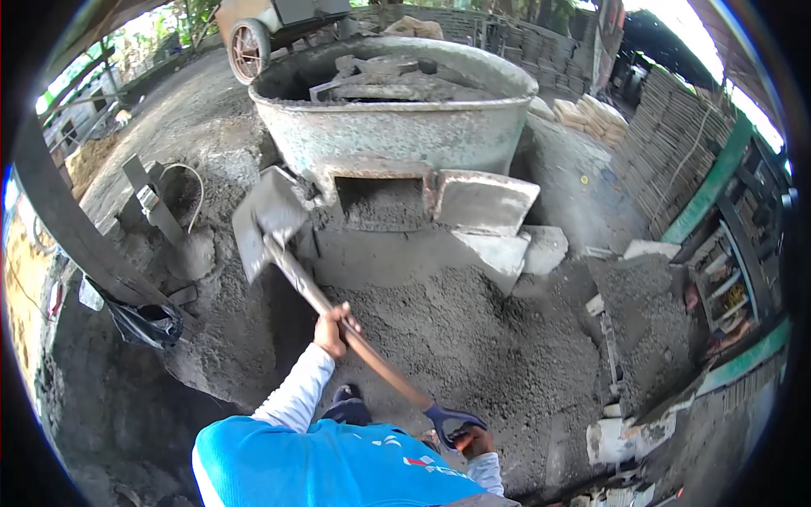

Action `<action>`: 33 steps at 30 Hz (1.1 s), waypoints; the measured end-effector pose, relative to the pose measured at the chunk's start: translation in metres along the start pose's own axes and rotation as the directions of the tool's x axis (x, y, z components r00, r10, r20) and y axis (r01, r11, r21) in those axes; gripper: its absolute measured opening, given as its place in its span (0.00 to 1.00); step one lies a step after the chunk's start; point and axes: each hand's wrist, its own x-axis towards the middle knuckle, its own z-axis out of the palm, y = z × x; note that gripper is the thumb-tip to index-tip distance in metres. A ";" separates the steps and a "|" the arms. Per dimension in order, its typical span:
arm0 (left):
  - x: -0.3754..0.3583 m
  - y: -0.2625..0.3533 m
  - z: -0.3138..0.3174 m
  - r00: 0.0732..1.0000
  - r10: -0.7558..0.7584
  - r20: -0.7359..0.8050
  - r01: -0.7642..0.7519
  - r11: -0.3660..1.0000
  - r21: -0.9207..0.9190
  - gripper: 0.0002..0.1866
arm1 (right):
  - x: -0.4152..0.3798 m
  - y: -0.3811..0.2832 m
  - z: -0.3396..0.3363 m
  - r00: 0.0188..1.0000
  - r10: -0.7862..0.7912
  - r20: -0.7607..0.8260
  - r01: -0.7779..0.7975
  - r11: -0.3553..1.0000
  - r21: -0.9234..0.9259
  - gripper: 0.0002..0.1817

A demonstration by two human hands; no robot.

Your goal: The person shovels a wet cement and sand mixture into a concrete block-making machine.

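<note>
My left hand [332, 329] is wrapped round the middle of a shovel's wooden shaft [372, 358]. At the shaft's lower end my right hand [475, 441] grips the dark handle [452, 421]. The grey shovel blade [269, 218] is up at the left, beside the opening of a large round metal mixing tub [389, 135]. Grey, crumbly mix [456, 346] lies in a heap below the tub, to the right of the shaft. Inside the tub, dark mixer parts [393, 80] carry grey material.
A hinged metal flap [486, 203] stands open beside the tub's opening, above pale slabs [498, 252]. A black bag [152, 323] hangs by a post at the left. A wheeled cart [249, 49] is behind. Tile stacks [676, 144] and a green frame [710, 203] stand right.
</note>
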 end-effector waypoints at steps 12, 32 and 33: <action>0.188 0.318 0.044 0.864 0.374 0.337 -0.335 0.927 -0.169 0.11 | 0.088 -0.067 0.419 0.949 -0.045 0.313 -0.060 0.946 0.318 0.12; 0.196 -0.031 0.378 0.585 -0.506 0.634 0.206 0.849 0.487 0.13 | 0.033 -0.069 0.299 0.821 -0.303 -0.484 0.566 0.547 0.617 0.12; 0.188 -0.031 0.378 0.597 -0.509 0.620 0.205 0.844 0.496 0.13 | 0.031 -0.074 0.295 0.820 -0.269 -0.505 0.558 0.569 0.604 0.12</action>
